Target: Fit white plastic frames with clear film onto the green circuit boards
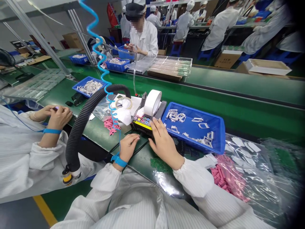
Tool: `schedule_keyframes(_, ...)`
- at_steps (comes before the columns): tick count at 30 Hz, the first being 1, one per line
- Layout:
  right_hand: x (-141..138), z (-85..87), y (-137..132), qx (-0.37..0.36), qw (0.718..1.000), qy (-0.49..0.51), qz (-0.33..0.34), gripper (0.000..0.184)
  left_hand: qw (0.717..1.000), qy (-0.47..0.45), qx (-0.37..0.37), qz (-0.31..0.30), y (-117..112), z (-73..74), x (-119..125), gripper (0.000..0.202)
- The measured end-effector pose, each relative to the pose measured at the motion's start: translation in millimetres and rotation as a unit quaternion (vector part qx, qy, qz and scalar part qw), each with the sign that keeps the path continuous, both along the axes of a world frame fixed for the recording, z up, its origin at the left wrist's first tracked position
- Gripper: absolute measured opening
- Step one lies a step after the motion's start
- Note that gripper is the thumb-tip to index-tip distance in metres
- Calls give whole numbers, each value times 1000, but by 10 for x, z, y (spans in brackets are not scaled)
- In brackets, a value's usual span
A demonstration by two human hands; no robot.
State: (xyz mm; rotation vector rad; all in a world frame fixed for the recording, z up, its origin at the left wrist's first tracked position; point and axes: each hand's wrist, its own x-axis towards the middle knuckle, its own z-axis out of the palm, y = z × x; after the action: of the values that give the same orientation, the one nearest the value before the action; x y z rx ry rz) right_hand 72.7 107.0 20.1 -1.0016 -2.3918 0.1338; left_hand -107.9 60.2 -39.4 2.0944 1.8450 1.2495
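My right hand [164, 143] reaches over the front right corner of a black automatic tape dispenser [143, 124], its fingers stretched out and touching the corner by the coloured buttons. A wide roll of white tape [152, 102] stands upright on the machine. My left hand [128, 147], with a blue wrist strap [119, 160], is just in front of the dispenser. Its thumb and fingers are pinched together; anything between them is too small to make out. Below my right hand a green circuit board [159, 164] lies on the bench.
A blue bin [220, 135] with white plastic frames stands right of the dispenser. Pink pieces [111, 126] lie to the left; more are bagged [224, 175] at right. A black ribbed hose [79, 127] arches between me and a co-worker's hands [58, 117]. A blue coiled tube [102, 63] hangs down.
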Motion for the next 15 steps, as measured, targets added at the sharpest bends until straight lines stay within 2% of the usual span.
schedule_keyframes(4, -8, -12, 0, 3, 1000, -1, -3, 66, 993, 45, -19, -103, 114, -59, 102, 16)
schedule_keyframes(6, -7, -10, -1, 2, 1000, -4, -4, 66, 989, 67, -29, -132, 139, -67, 115, 14)
schedule_keyframes(8, -2, -6, -3, -1, 1000, -5, -5, 67, 989, 78, -31, -124, 117, -44, 85, 17)
schedule_keyframes(12, 3, 2, -7, -6, 1000, 0, 5, 71, 996, 77, -16, -52, 16, 14, -63, 22)
schedule_keyframes(15, -4, 5, -9, -5, 1000, 6, 5, 71, 995, 90, -13, -38, 19, -39, -127, 23)
